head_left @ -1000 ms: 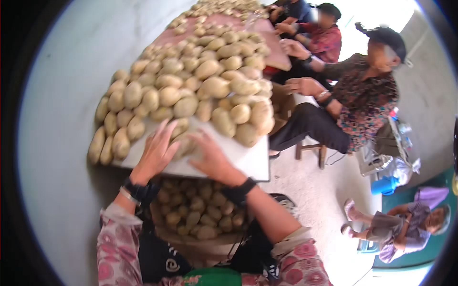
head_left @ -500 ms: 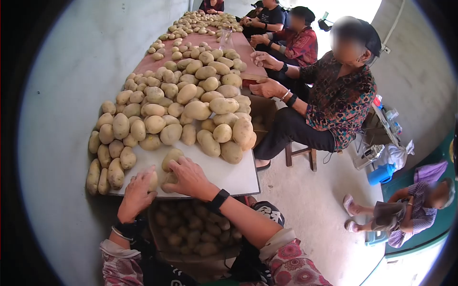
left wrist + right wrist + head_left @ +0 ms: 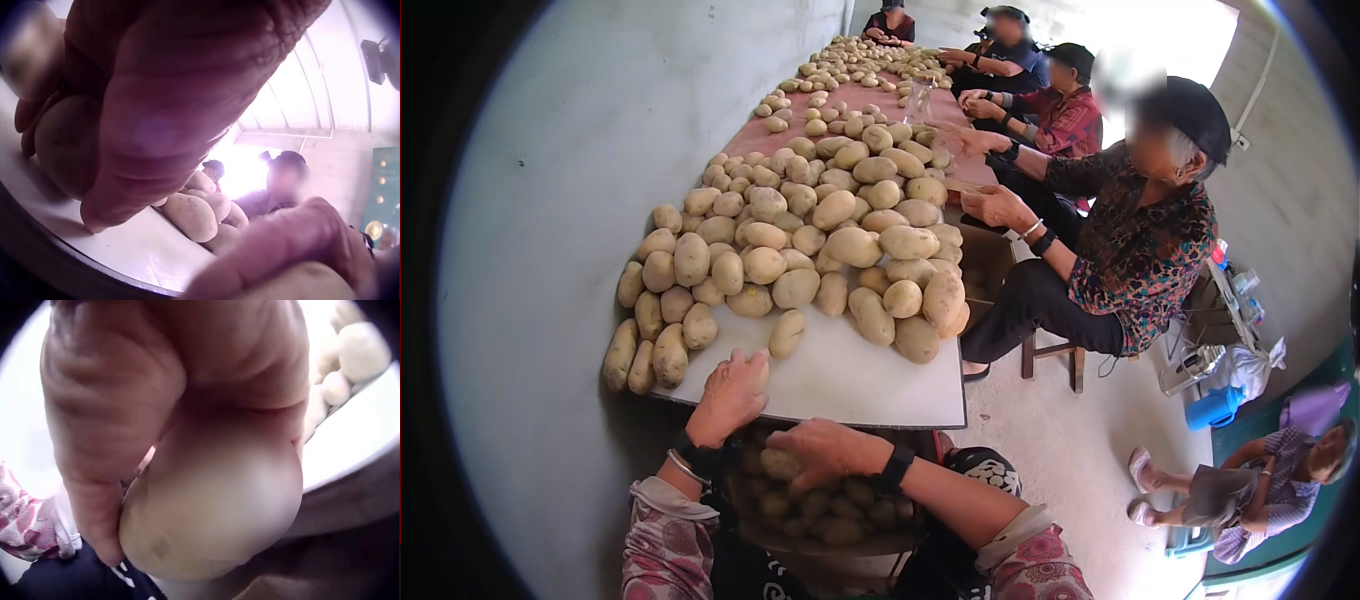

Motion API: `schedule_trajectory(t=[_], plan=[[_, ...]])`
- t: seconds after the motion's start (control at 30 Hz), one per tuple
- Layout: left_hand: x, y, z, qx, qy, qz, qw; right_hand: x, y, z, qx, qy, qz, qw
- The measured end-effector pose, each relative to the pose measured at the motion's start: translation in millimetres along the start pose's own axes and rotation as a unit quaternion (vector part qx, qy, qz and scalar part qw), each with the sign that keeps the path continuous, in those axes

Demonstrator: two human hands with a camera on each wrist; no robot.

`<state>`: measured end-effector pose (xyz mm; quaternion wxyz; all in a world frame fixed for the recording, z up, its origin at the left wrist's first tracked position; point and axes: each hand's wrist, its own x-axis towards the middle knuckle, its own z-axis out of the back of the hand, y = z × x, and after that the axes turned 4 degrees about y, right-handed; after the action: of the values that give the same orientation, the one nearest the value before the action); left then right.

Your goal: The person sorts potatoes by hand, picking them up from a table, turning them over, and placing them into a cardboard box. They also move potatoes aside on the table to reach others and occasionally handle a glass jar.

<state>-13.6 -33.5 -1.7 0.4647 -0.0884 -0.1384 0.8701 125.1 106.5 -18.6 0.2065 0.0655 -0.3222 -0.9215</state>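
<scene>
My left hand (image 3: 733, 398) is at the near edge of the white tabletop (image 3: 860, 385), thumb and fingers around a potato (image 3: 62, 147) that sits low against the surface. Farther in on the tabletop, a single potato (image 3: 787, 333) lies just short of the big potato pile (image 3: 835, 210). Below the table edge, my right hand (image 3: 832, 450) grips another potato (image 3: 212, 512) above a box (image 3: 850, 550) of potatoes. In the right wrist view its thumb presses one side of that potato, and the other fingers are partly hidden behind it.
A person in a patterned shirt (image 3: 1145, 240) sits at the table's right side, with more people farther along. A clear jar (image 3: 918, 100) stands on the reddish tabletop beyond the pile. The wall (image 3: 550, 250) runs along the left.
My right hand has moved from the tabletop down over the box, carrying a potato. The left hand has stayed near the table edge. One potato now lies uncovered on the white surface.
</scene>
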Motion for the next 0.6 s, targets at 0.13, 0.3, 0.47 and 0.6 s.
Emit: schedule_trajectory(t=[0.13, 0.3, 0.47, 0.6], plan=[[-0.2, -0.7, -2.8, 0.005, -0.005, -0.022, 1.000, -7.3, 5.3, -27.9, -0.013, 0.075, 0.007, 0.997], [-1.4, 0.9, -2.7, -0.006, -0.011, -0.022, 1.000, 1.8, -1.1, -49.3, -0.119, -0.105, 0.014, 0.987], [-5.3, 7.9, -6.5, -0.020, -0.044, -0.061, 0.997, 10.9, 3.1, -11.3, -0.019, -0.121, -0.015, 0.992], [-3.1, 3.7, -7.7, -0.003, -0.018, -0.029, 0.999, 13.4, -12.0, 20.5, -0.063, -0.276, 0.010, 0.959]])
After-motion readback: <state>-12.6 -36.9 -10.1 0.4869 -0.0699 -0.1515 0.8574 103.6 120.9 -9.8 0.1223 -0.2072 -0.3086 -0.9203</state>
